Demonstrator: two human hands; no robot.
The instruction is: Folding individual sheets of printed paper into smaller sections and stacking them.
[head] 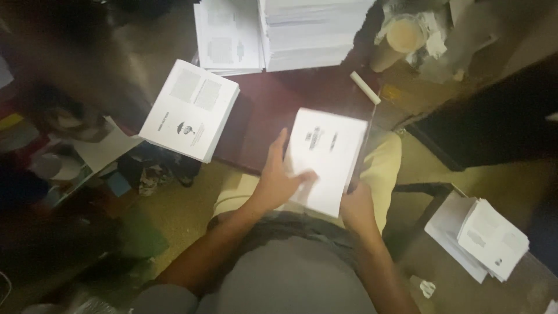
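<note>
A folded white printed sheet (325,154) lies over the near edge of a dark reddish table (264,107), above my lap. My left hand (281,177) presses flat on its left side, fingers spread across the paper. My right hand (356,204) grips the sheet's lower right corner. A stack of similar white printed sheets (190,109) sits at the table's left corner, tilted and overhanging the edge.
Tall piles of white paper (302,32) stand at the back of the table. A white stick (365,87) lies near a cup-like roll (398,40). More folded sheets (491,238) rest on a low surface at right. Clutter fills the floor at left.
</note>
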